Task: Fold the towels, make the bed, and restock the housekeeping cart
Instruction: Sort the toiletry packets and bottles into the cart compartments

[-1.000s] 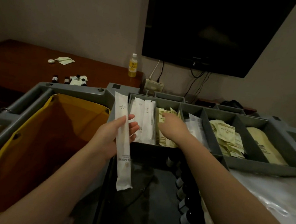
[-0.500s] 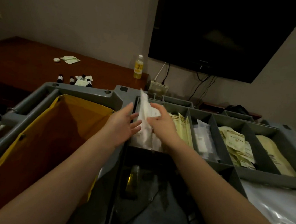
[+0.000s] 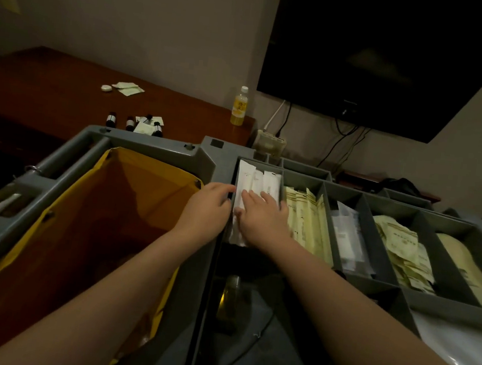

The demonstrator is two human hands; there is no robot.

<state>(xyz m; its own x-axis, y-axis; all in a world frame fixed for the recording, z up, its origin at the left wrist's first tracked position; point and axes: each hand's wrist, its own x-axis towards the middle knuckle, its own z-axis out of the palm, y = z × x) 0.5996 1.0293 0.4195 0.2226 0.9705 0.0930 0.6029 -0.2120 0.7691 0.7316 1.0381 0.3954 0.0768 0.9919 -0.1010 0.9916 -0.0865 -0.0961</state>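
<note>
Step in hand: restocking the housekeeping cart (image 3: pixel 154 143); I judge it underway, not finished.
Task's thing: the white sachets (image 3: pixel 259 181) lie lengthwise in the leftmost compartment of the organiser tray (image 3: pixel 443 307), at the far side of the cart top.
Right hand (image 3: pixel 260 214): fingers straight and slightly spread, pressed flat on top of the white sachets; it grips nothing. I read this as settling the stack.
Left hand (image 3: pixel 207 205): fingers loosely bent, tips against the tray's left wall, just beside the sachets; I see nothing held in it.
Other compartments: to the right I note yellow packets (image 3: pixel 304 215), clear wrapped items (image 3: pixel 344 237), pale green packets (image 3: pixel 402 249) and a cream pack (image 3: pixel 463 265). All hold stock; the green ones lie untidily.
Possible stock left: small dark bottles (image 3: pixel 133 122) and loose packets stand on the wooden desk (image 3: pixel 49 94) beyond the cart. I cannot tell whether they belong on it.
Waste bag: the yellow bag (image 3: pixel 113 198) hangs open at left; contents too dark to judge.
Towels and bed: neither is in view, so I cannot report on them.
</note>
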